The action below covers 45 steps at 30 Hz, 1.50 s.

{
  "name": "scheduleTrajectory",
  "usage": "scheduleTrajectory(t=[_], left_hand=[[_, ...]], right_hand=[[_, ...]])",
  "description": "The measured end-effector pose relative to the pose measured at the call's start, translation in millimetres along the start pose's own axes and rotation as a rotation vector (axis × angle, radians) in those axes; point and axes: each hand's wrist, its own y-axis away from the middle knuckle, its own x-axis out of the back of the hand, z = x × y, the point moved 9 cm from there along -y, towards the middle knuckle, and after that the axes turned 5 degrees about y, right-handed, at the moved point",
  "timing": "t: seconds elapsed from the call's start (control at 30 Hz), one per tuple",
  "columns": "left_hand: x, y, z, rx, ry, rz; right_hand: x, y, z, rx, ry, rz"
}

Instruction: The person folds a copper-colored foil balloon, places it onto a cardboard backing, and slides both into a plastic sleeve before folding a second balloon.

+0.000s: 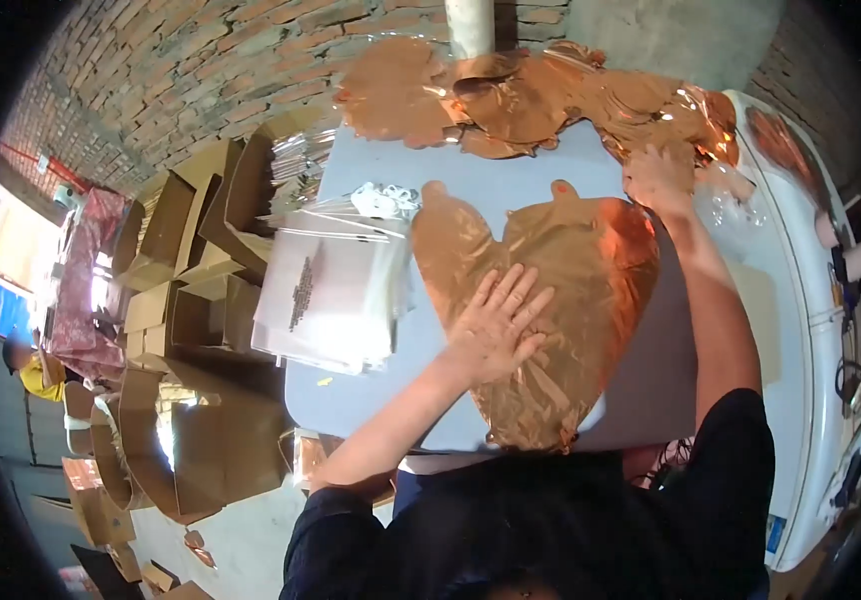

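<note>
Grey table (371, 400). Left hand (496, 322) open, flat on copper foil balloon (576, 260): looks light, thin, slippery; take by edge. Right hand (661, 178) at 1 o'clock on balloon pile (521, 100), grip unclear.

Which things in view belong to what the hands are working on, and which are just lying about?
In hand:
- copper foil heart, pressed flat under the left hand
- pile of copper foil shapes, with the right hand on its edge

Lying about:
- stack of clear bags
- open cardboard boxes beside the table
</note>
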Motion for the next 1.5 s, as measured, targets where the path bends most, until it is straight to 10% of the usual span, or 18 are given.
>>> scheduleTrajectory(t=[0.7,1.1,1.5], left_hand=[[18,2,-4,0.027,0.16,0.084],[25,3,-15,0.035,0.421,0.161],[40,7,-30,0.047,0.338,0.325]], right_hand=[[78,-8,-153,0.49,-0.511,0.699],[106,-54,-295,0.575,-0.741,0.423],[99,-40,-260,0.492,-0.807,0.358]])
